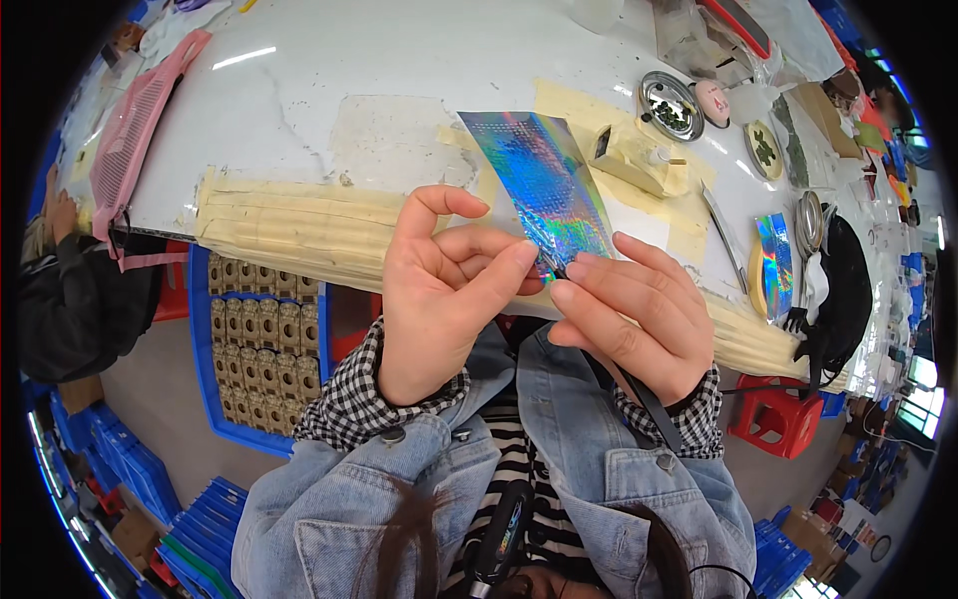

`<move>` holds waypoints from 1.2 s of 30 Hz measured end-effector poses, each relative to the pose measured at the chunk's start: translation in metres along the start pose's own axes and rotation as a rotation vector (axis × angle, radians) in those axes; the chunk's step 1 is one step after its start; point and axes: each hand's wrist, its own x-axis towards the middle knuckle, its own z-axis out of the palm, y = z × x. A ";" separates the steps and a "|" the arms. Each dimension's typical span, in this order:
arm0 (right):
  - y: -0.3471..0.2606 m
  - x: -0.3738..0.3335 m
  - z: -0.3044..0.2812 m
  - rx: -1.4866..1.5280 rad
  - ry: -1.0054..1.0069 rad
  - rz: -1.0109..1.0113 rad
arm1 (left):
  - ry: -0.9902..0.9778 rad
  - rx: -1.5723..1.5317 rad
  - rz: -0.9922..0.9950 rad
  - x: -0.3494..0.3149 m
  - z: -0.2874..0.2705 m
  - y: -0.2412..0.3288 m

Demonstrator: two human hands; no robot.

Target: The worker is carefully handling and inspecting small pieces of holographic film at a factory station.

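Fingertips [521, 258] hide the near end of a shiny blue holographic foil sheet [544, 170], held above the white table [289, 105]; a slender black strip [647, 401] runs partly hidden beneath the right hand [639, 317], its tip unclear. A pink mesh plastic basket [142, 135] stands far left, a blue plastic tray [203, 349] of tan parts [261, 324] near left, a round steel dish [687, 131] of dark green pieces [667, 108] far right. The left hand [434, 295] pinches the sheet, index finger arched; the right's fingers close narrowly on the strip.
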 end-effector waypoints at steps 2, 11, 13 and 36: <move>-0.001 0.001 -0.001 0.005 -0.001 0.009 | -0.004 0.007 0.008 0.000 -0.001 -0.001; -0.001 0.001 0.000 0.000 -0.011 0.022 | -0.009 0.016 0.023 0.000 -0.001 -0.003; -0.001 0.001 -0.001 0.004 -0.016 0.021 | -0.005 0.015 0.020 0.000 0.000 -0.003; 0.001 0.000 0.003 -0.060 -0.004 -0.071 | -0.001 -0.145 -0.121 0.004 -0.003 -0.005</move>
